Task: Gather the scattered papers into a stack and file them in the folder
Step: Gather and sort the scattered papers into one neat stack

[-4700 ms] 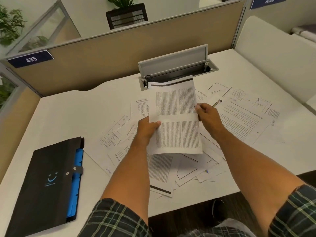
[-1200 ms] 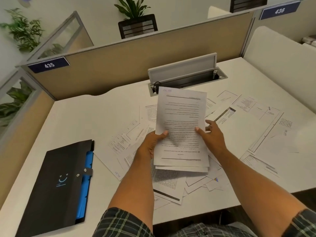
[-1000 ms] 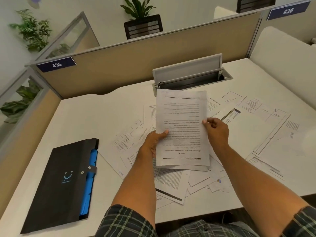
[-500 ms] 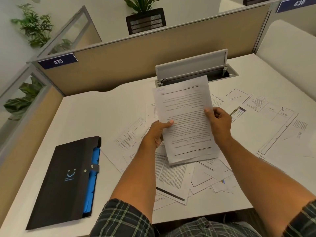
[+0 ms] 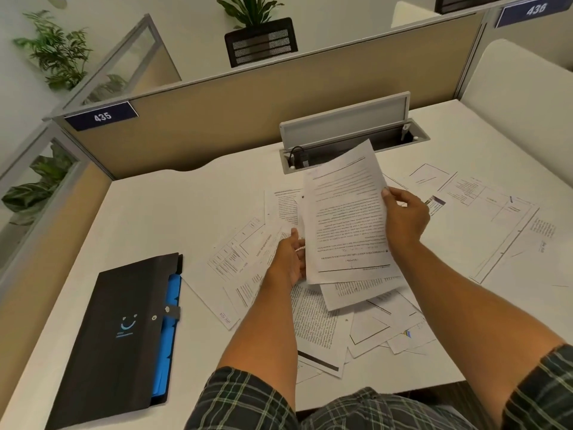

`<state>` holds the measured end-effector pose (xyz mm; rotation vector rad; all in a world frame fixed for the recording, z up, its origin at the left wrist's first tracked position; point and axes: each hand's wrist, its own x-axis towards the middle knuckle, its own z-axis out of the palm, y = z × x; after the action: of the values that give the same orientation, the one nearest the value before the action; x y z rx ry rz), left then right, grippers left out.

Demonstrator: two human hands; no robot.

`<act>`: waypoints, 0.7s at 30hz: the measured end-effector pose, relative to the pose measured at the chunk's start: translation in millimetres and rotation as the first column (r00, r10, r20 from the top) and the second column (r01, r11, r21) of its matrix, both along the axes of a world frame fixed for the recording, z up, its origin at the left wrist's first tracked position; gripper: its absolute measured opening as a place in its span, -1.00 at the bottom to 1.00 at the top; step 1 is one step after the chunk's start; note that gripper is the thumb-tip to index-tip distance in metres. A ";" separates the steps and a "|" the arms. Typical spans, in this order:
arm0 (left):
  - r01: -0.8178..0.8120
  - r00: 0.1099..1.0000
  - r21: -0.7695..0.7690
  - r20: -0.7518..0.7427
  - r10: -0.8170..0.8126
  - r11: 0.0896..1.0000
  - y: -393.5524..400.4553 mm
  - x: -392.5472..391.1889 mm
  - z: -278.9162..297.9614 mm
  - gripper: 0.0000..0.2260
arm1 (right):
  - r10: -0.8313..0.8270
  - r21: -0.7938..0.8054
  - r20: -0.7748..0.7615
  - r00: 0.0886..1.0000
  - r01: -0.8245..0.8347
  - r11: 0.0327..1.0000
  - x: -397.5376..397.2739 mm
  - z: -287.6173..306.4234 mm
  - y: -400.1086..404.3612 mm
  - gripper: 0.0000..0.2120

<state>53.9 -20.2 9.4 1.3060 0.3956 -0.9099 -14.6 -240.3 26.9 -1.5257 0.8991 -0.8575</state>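
While right hand (image 5: 403,220) pinches the paper stack (image 5: 347,218), left hand (image 5: 290,259), fingers spread, should square edges before reaching the nine-o'clock folder (image 5: 114,336).

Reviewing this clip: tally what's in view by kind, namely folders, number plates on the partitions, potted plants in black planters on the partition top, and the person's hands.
Folders: 1, the black folder on the desk
Number plates: 2, plate 435 and plate 436
Black planters: 2, centre planter and far-right planter
Hands: 2, left hand and right hand
Total: 7
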 end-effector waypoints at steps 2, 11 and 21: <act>0.001 1.000 0.033 -0.017 -0.001 0.999 1.1 -1.5 -3.7 -0.47 | -0.070 -0.007 -0.067 0.995 0.070 0.998 2.2 -1.9 -3.7 -0.76; 0.051 0.999 0.169 -0.002 -0.051 0.984 -2.0 2.9 -7.9 -0.83 | -0.219 0.029 -0.089 0.972 0.222 0.975 -3.7 5.0 -24.2 -0.75; -0.054 0.982 0.190 0.186 0.018 0.980 -14.3 4.7 -10.2 -0.54 | 0.035 -0.237 -0.330 0.943 -0.119 0.964 -37.9 -2.0 -36.1 -0.64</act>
<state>58.6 -34.6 -0.9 1.5432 0.3695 -0.7265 -52.5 -276.5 24.9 -1.9541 0.9836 -0.6946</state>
